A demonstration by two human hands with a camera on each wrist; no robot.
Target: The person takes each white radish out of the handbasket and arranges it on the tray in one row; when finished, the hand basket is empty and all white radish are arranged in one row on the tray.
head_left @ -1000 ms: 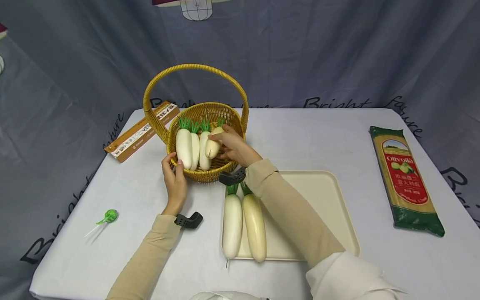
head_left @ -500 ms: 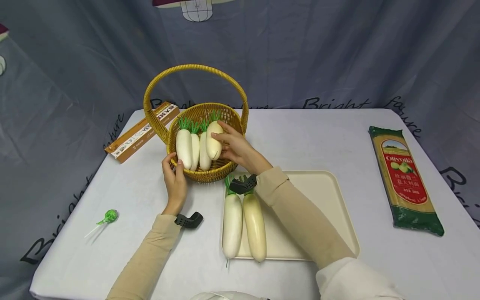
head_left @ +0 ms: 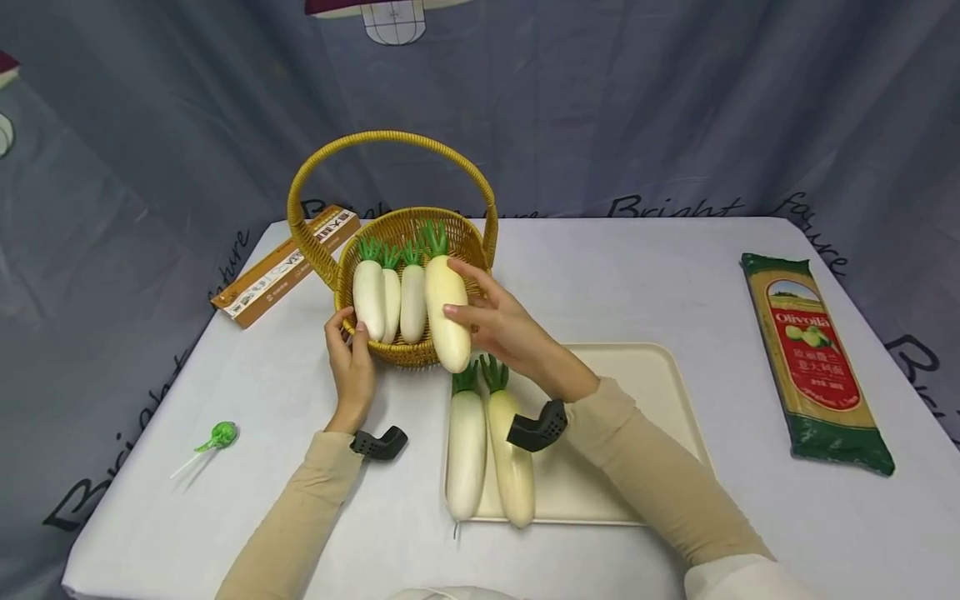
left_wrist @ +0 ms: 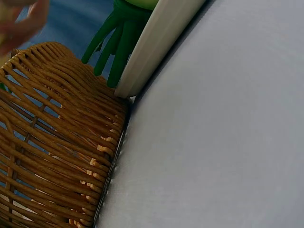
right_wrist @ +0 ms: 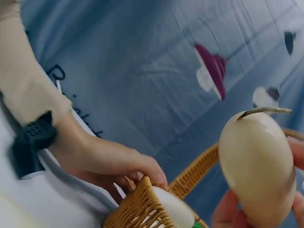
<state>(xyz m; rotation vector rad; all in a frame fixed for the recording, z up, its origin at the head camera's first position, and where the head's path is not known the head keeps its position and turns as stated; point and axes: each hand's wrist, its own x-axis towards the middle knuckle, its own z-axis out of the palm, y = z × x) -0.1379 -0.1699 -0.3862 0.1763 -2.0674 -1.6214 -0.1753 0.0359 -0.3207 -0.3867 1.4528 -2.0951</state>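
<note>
My right hand point(head_left: 517, 333) grips a cream-white radish point(head_left: 447, 312) with green leaf stubs, lifted over the front right rim of the yellow wicker basket point(head_left: 405, 353). In the right wrist view the held radish point(right_wrist: 256, 166) shows its root end with a thin brown tail. At the basket's front left my left hand point(head_left: 350, 367) holds the rim, thumb inside it. Inside the basket lie several white radishes point(head_left: 369, 300) side by side, leaves toward the back. Close up in the left wrist view is the woven basket wall point(left_wrist: 57, 128).
A beige tray point(head_left: 630, 367) bears two more radishes point(head_left: 467, 450), partly under my right arm. Behind the basket lies a long brown box point(head_left: 285, 267). A green lollipop point(head_left: 222, 434) is at left, a pasta packet point(head_left: 817, 358) at right.
My right hand has raised the radish out of the basket and drawn it toward me and to the right. The left hand stays on the rim.
</note>
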